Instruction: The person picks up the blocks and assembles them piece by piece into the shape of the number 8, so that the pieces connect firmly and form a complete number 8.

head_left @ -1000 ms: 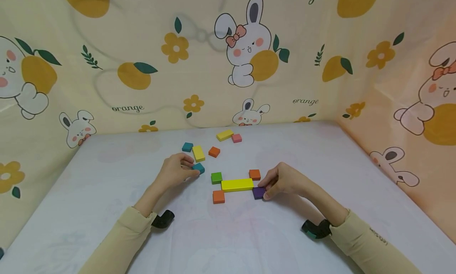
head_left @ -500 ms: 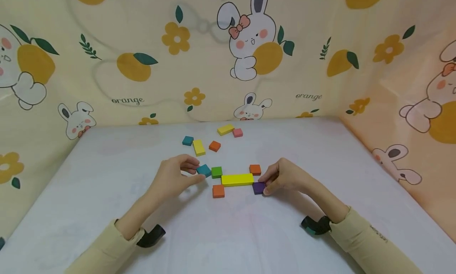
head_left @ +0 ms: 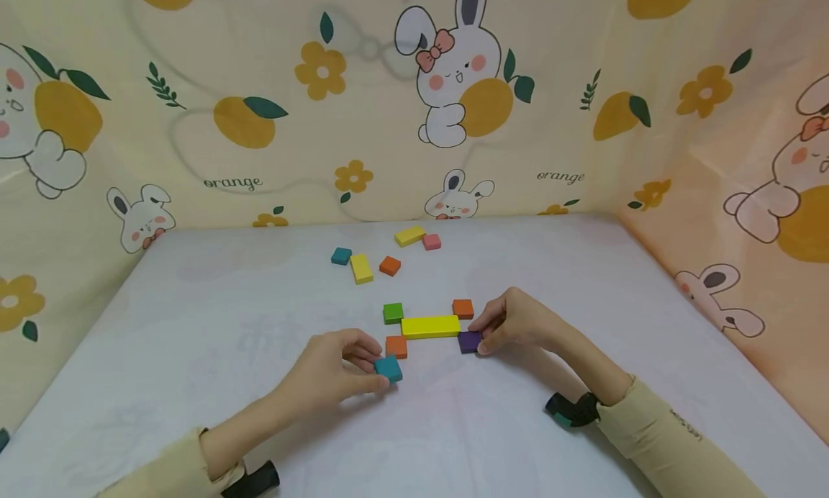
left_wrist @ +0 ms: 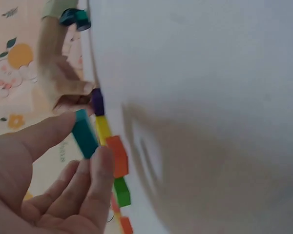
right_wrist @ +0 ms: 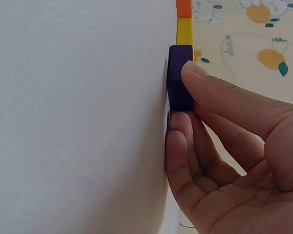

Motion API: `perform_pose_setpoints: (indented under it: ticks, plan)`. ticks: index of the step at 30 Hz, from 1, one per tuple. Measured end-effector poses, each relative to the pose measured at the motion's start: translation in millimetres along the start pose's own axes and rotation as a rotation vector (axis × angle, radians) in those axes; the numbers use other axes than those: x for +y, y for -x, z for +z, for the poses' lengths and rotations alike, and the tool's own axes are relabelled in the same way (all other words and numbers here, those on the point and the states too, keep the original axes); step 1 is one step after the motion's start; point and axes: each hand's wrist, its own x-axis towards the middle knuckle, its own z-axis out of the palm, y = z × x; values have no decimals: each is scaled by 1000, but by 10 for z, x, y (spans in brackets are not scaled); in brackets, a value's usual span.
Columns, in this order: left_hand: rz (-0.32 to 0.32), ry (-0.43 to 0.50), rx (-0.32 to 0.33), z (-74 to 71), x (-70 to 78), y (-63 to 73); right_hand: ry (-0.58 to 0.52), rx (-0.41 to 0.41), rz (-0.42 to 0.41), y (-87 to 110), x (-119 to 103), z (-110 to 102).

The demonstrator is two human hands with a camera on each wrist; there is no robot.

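My left hand [head_left: 333, 368] pinches a teal square block [head_left: 388, 369] between thumb and fingers, just in front of the near orange block [head_left: 396, 347]. In the left wrist view the teal block [left_wrist: 85, 134] is held tilted above the white surface. My right hand [head_left: 521, 322] holds a purple block [head_left: 469, 342] on the table, at the near right corner of a long yellow block [head_left: 430, 327]. A green block [head_left: 393, 313] lies at the yellow block's far left corner, another orange block [head_left: 463, 309] at its far right. The right wrist view shows the thumb on the purple block [right_wrist: 180, 78].
Farther back lie a teal block [head_left: 341, 256], a short yellow block [head_left: 361, 268], an orange block [head_left: 390, 265], another yellow block [head_left: 410, 236] and a pink block [head_left: 431, 242]. A patterned cloth [head_left: 291, 145] rises behind the white table [head_left: 518, 426].
My left hand has picked up the teal block from left of the green block and carried it toward me, past the near orange block. The right hand stays at the purple block.
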Motion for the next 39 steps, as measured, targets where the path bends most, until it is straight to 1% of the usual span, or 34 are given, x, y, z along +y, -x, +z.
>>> perform_pose_setpoints:
  ticks: [3, 6, 10, 14, 17, 22, 26, 31, 39]
  plan:
    - [-10, -6, -65, 45, -21, -9, -3, 1, 7, 4, -3, -1]
    - [-9, -14, -88, 90, -39, -30, -4, 3, 9, 6, -6, -2]
    - [14, -32, -69, 148, -51, -57, -1, 2, 2, 5, -12, -3]
    - [35, -54, -36, 194, -44, -70, 0, 1, 3, 0, -14, -6]
    - [45, -48, -13, 231, -27, -71, 0, 4, 8, -3, -10, -7]
    - [36, -18, 16, 323, -1, -89, 1, 6, 14, -6, -1, -3]
    - [30, -29, 43, 385, 32, -112, 5, 9, 18, -8, 3, 3]
    - [49, -41, 71, 406, 42, -121, 3, 8, 18, -11, 7, 6]
    - [43, -46, 87, 419, 27, -137, 0, 6, 17, -13, 9, 6]
